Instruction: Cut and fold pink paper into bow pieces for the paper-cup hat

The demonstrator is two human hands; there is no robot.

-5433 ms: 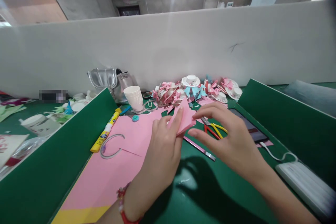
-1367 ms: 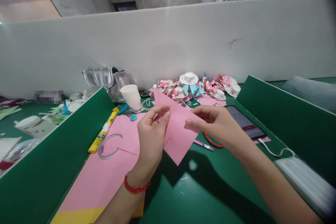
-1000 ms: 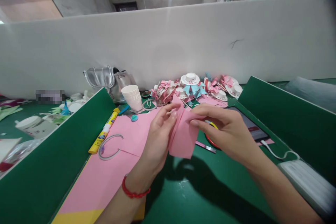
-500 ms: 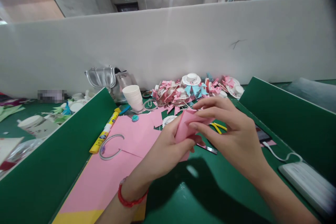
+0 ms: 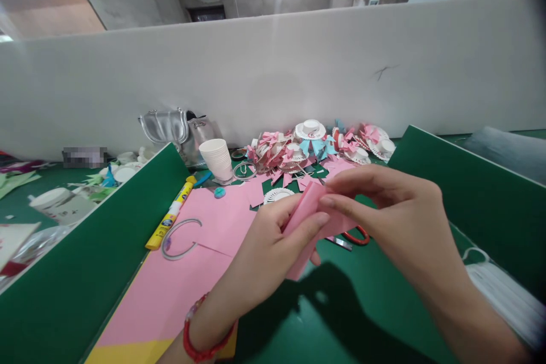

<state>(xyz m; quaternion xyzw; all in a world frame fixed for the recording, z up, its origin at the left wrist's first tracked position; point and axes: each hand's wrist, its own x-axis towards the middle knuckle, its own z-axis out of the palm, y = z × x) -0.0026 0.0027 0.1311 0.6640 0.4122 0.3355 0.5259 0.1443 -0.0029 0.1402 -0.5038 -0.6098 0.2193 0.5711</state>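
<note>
A folded piece of pink paper point(image 5: 303, 211) is held up above the green table between both hands. My left hand point(image 5: 273, 239), with a red bracelet at its wrist, is closed around the paper's lower left side, thumb laid along the fold. At the paper's upper right, my right hand point(image 5: 392, 210) pinches the edge between thumb and fingers. Behind and below the hands, a red-handled tool point(image 5: 357, 236) and a metal blade point(image 5: 340, 243) lie partly hidden. A white ridged paper plate point(image 5: 278, 195) shows just beyond my left hand.
Pink sheets point(image 5: 170, 290) lie at left, with a yellow glue tube point(image 5: 173, 213) and a grey ring point(image 5: 181, 239) by them. Stacked paper cups point(image 5: 216, 159) and a pile of paper-plate hats point(image 5: 294, 151) stand behind. Green dividers point(image 5: 482, 199) flank the table; a white mask point(image 5: 507, 301) lies right.
The pink paper has been turned and now shows a long, flat fold. My right hand has shifted right and its fingers have closed in on the paper's upper edge.
</note>
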